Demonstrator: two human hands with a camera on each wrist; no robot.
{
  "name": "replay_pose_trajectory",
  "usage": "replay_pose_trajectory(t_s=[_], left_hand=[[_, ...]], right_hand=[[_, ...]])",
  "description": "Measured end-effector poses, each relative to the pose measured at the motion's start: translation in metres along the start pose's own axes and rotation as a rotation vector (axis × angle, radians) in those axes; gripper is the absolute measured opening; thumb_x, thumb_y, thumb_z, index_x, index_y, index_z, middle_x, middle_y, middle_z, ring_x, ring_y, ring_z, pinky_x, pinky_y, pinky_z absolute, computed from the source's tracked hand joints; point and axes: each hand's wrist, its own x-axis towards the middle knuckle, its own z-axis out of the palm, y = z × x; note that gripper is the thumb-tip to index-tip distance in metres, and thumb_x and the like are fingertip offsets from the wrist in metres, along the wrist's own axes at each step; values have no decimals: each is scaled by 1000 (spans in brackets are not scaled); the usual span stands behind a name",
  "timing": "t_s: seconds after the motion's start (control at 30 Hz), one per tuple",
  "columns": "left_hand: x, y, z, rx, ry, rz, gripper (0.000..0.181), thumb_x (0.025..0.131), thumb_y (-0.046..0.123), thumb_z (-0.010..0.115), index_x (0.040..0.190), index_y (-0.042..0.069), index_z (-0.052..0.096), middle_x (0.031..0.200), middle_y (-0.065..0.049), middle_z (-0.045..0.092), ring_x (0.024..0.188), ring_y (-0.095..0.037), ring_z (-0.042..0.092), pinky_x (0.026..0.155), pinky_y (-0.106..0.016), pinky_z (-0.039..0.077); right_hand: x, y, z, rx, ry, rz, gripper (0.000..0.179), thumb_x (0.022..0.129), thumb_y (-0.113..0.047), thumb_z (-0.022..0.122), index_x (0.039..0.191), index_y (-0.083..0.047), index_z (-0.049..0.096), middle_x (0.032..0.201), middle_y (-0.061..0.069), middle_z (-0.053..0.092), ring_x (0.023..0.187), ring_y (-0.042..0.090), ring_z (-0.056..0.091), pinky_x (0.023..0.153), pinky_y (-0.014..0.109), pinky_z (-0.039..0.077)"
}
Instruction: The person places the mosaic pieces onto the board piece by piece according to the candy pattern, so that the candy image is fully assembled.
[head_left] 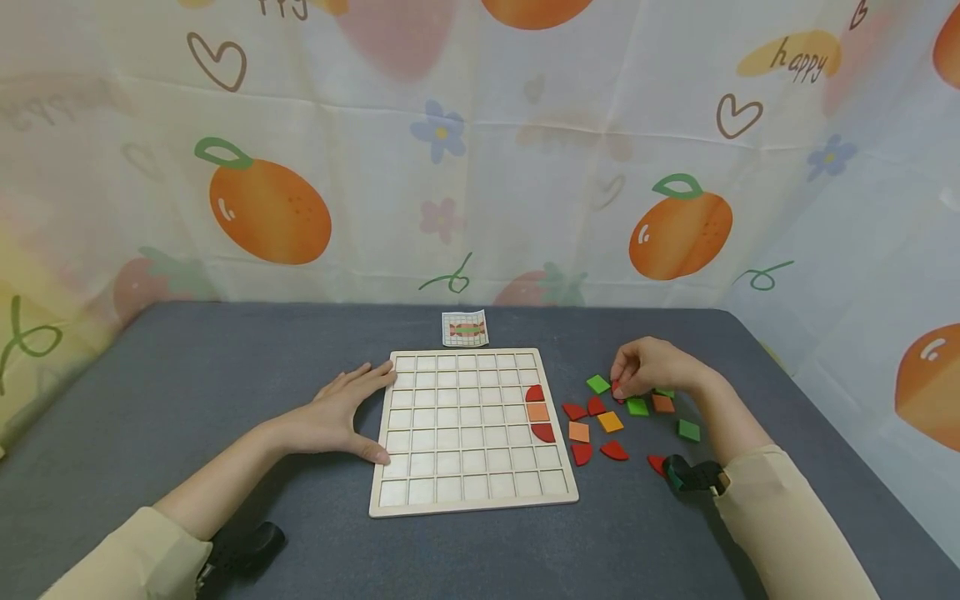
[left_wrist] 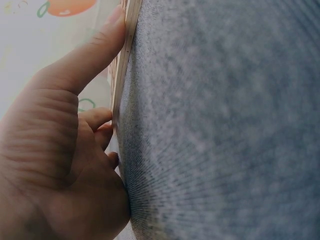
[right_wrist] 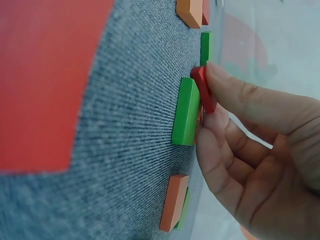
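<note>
A square wooden grid board (head_left: 450, 429) lies on the dark table. My left hand (head_left: 337, 417) spans its left side, thumb and fingertips touching the edge; in the left wrist view the thumb (left_wrist: 95, 55) rests along the board's rim (left_wrist: 125, 55). At the board's right edge sit an orange square (head_left: 537, 412) between two red quarter-round tiles. My right hand (head_left: 656, 367) pinches a red tile (right_wrist: 204, 87) between thumb and fingers, just above the loose pieces. A green tile (right_wrist: 186, 112) stands out right beside it in the right wrist view.
Loose red, green and orange tiles lie right of the board, among them a yellow-orange square (head_left: 610, 422) and a green square (head_left: 688, 430). A small pattern card (head_left: 465, 328) lies behind the board. A printed curtain (head_left: 480, 167) hangs along the table's back.
</note>
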Motion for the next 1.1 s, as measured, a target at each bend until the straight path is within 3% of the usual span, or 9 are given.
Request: replay_pose_trajectory(t_s=[0.37,0.6,0.7,0.9,1.1], left_hand=[[1,0,0,0,-6,-3,116,67,53,86,156,5,28,167,-15,16,153,-48,7,117,-71,3],[0,-1,0,-3,-5,2,115,68,52,86,156,5,28,167,-15,15,153,-48,6,117,-71,3],[0,-1,0,-6,-4,3,115,68,52,86,156,5,28,167,-15,16,153,-48,6,117,-72,2],[-1,2,0,-13,-6,1,115,68,52,86,156,5,28,167,-15,16,153,-48,6,117,-71,2],[-1,1,0,-12,-7,-2,116,67,52,86,156,5,28,167,-15,16,153,-48,6,117,-71,3]], right_hand=[[-2,1,-3,80,-20,-6,28,89,-14,72,112,2,69,93,8,74,81,13,67,79,30,57],[-2,-1,-5,129,-12,-53,22,92,-17,69,106,0,68,96,13,72,83,20,67,82,33,57],[1,-3,-2,163,-15,-84,21,91,-18,70,102,0,65,93,15,71,79,22,65,77,35,57],[7,-13,7,224,-51,-151,18,91,-16,68,96,-1,60,83,6,63,65,25,54,63,36,51],[10,-31,12,271,-86,-201,31,91,-18,69,119,-3,65,92,7,64,76,27,60,75,38,56]])
